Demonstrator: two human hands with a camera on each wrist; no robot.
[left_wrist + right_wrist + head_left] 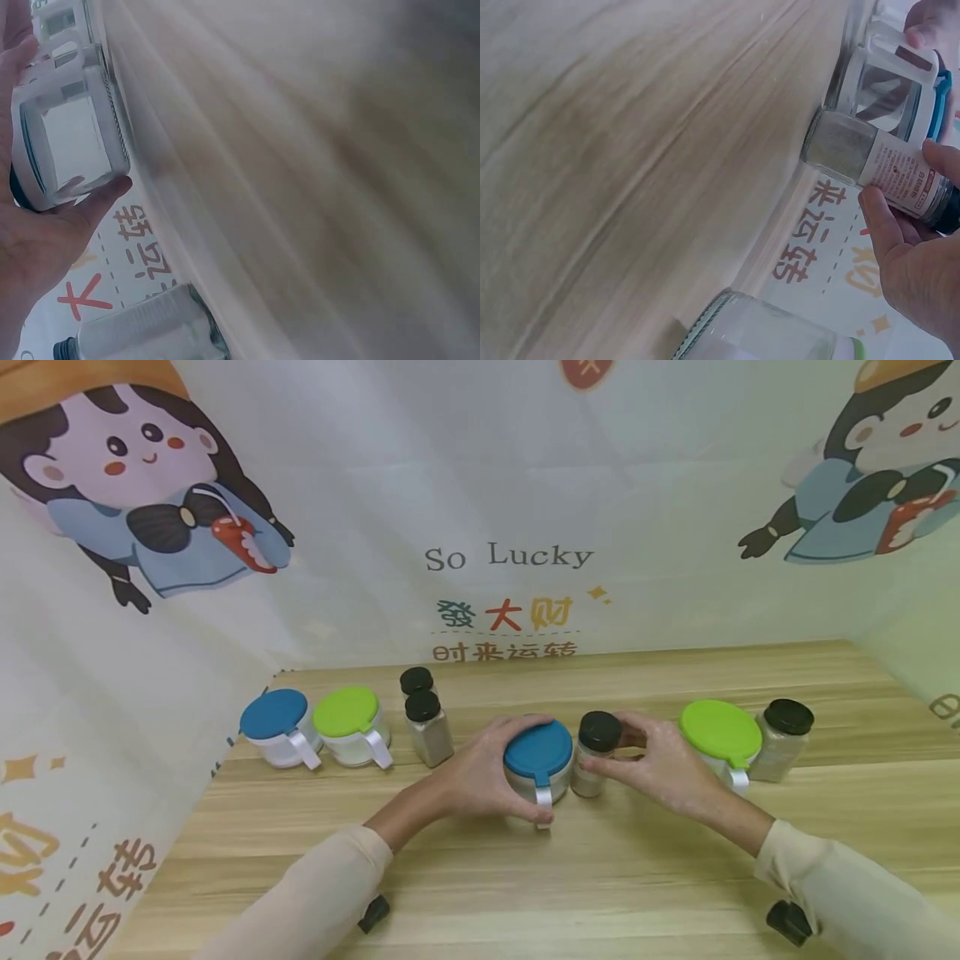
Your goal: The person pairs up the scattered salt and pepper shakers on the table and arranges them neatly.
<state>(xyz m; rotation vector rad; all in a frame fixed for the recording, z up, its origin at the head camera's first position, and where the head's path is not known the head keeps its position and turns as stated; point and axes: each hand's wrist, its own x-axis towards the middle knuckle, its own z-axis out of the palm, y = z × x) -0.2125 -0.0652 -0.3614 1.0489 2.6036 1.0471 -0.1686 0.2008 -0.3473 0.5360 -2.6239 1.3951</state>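
In the head view my left hand grips a clear seasoning jar with a blue lid and white handle, fingers round its far side and thumb near the handle. The left wrist view shows the jar's clear body with white contents. Just right of it, my right hand holds a spice bottle with a black cap between thumb and fingers. Its printed label and greyish powder show in the right wrist view. Jar and bottle stand side by side, upright on the wooden table.
At the left stand another blue-lidded jar and a green-lidded jar, with two black-capped bottles beside them. To the right, a green-lidded jar stands next to a black-capped bottle. A printed cloth hangs behind the table.
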